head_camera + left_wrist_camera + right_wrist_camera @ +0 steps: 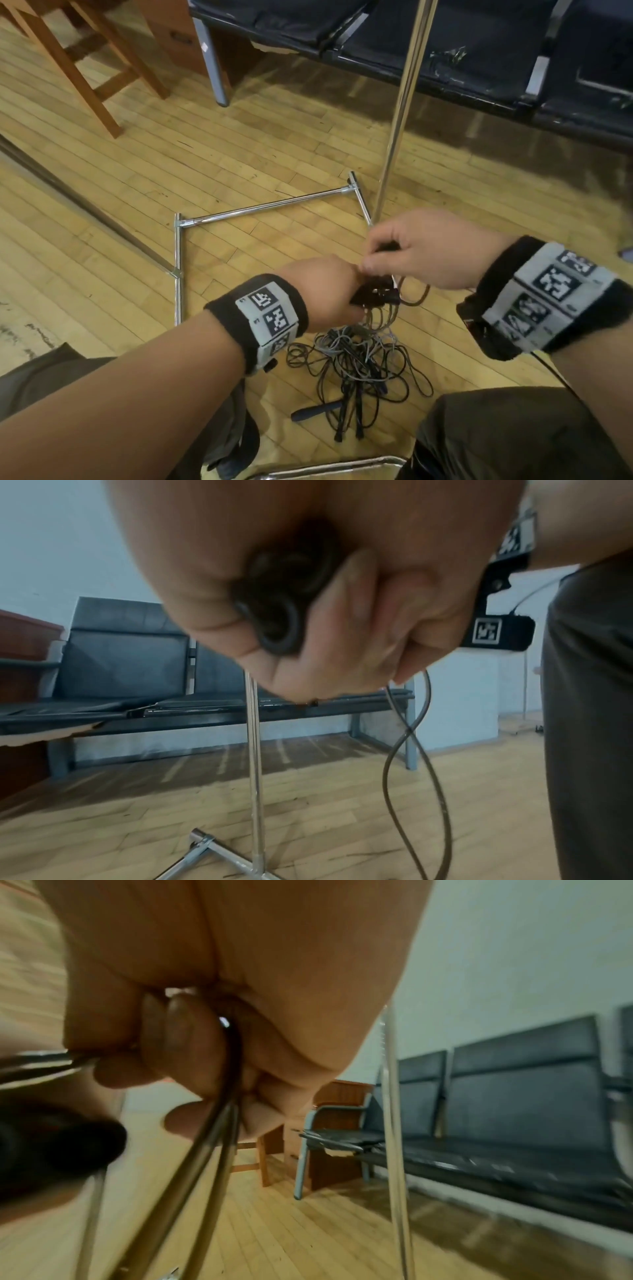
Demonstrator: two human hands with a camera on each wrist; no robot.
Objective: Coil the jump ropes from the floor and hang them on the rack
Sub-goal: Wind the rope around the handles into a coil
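My left hand [329, 291] grips a black jump-rope handle bundle [375, 295]; the left wrist view shows dark round handle ends [277, 620] inside the curled fingers. My right hand [414, 253] pinches a loop of the thin dark rope [416, 298] just above that bundle, with the cord [219, 1139] running between the curled fingers. A tangle of grey and black jump ropes [359, 363] lies on the wood floor below both hands, with a loose dark handle [315, 411] at its near edge. The chrome rack's upright pole [404, 106] rises just behind my right hand.
The rack's chrome base bars [267, 205] lie on the wooden floor ahead. A row of black bench seats [479, 51] stands behind, a wooden chair [85, 61] at far left. My knees [513, 431] frame the tangle on both sides.
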